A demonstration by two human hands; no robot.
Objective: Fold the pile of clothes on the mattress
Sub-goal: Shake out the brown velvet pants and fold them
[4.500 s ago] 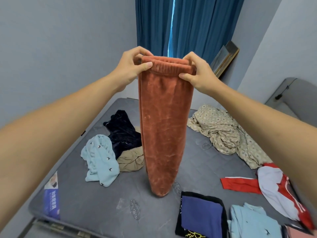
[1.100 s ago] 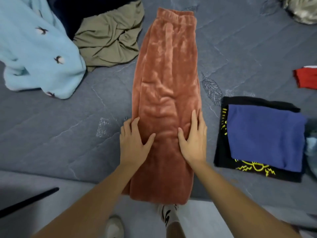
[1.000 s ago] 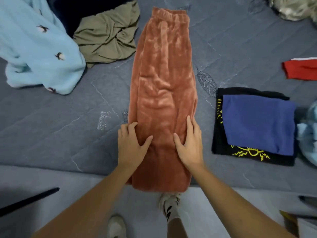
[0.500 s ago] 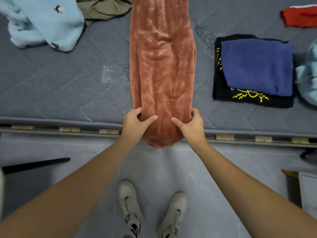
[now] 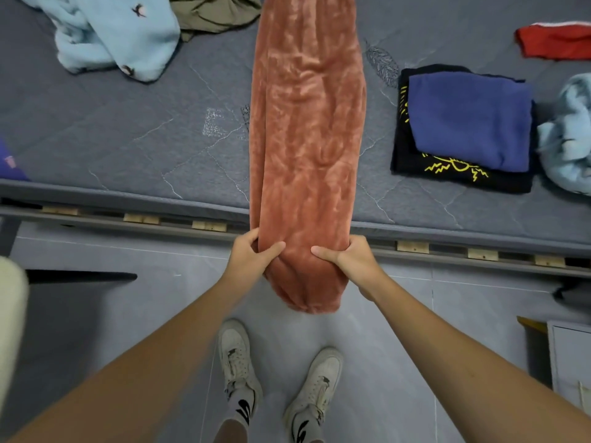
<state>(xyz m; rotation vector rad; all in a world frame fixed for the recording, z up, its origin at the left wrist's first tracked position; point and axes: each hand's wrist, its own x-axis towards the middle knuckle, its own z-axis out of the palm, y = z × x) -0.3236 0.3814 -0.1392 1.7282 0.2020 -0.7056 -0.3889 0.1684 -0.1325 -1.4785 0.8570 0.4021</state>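
Rust-orange fleece trousers [image 5: 305,129] lie lengthwise on the grey mattress [image 5: 128,135], folded leg on leg, their cuff end hanging over the near edge. My left hand [image 5: 251,254] grips the left side of that hanging end, thumb on top. My right hand [image 5: 347,255] grips the right side the same way. The waistband end runs out of view at the top.
A folded blue top on a folded black garment [image 5: 460,129] lies right of the trousers. Light-blue fleece [image 5: 118,36] and an olive garment [image 5: 214,12] sit at the upper left, a red piece [image 5: 556,43] and more light-blue cloth [image 5: 569,135] at right. Bed frame slats [image 5: 140,219] and my shoes [image 5: 236,356] are below.
Both hands slid down the trousers from pressing flat near the middle to gripping the cuff end past the mattress edge. The view has tilted further down toward the floor.
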